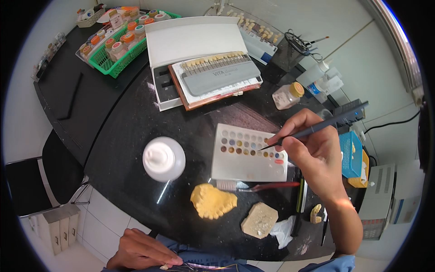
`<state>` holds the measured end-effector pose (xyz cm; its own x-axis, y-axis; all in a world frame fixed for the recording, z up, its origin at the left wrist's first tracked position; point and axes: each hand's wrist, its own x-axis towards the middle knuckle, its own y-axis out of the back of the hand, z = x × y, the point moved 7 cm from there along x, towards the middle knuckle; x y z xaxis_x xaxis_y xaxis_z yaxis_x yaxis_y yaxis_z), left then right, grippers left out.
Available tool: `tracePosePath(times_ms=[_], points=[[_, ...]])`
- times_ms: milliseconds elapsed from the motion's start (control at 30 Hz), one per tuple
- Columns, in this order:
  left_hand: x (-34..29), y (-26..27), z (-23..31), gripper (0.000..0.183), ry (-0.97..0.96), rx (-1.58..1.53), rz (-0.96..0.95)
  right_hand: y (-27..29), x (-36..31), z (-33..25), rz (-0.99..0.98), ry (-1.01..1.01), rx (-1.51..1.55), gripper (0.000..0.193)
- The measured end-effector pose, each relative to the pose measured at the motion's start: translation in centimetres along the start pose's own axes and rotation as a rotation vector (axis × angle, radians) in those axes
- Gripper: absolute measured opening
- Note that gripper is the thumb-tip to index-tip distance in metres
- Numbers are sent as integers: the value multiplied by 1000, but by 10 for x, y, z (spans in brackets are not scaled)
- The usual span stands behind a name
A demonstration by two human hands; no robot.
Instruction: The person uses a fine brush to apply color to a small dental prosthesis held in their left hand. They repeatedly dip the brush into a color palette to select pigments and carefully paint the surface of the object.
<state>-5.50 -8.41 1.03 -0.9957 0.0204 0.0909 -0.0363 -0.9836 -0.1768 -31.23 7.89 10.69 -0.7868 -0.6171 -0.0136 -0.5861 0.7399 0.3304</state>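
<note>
My right hand [315, 154] is closed in a pen grip around a fine-tipped brush [324, 124] with a dark handle. The brush's point is over the lower row of wells in a white paint palette [249, 170], whose round wells hold several colours. At the lower edge, close to my body, my left hand [142, 249] pinches a thin metal instrument [188, 265]. A small tooth-coloured piece [165, 267] shows by its fingertips; how it is held is partly hidden. Nearest the palette lie a red-handled toothbrush [272, 186] and a yellow dental cast [212, 201].
A white squeeze bottle [164, 158] stands left of the palette. A stone-coloured block [259, 220], a crumpled tissue [283, 232] and a small tooth model [316, 213] lie in front. Behind are a shade guide [219, 75], a capped jar [288, 96] and a green basket [111, 68] of jars.
</note>
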Motion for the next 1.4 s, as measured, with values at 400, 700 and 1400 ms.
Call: tracePosePath(times_ms=[400, 700, 1400], points=[[3, -10, -14, 13, 115, -62, 43, 4, -23, -4, 54, -77, 162, 11], [11, -105, -26, 18, 153, -81, -44, 27, -190, -11, 238, 271, 189, 22], [-3, -139, -50, 12, 225, 24, 155, -32, -247, 51, 67, 546, 29, 24]])
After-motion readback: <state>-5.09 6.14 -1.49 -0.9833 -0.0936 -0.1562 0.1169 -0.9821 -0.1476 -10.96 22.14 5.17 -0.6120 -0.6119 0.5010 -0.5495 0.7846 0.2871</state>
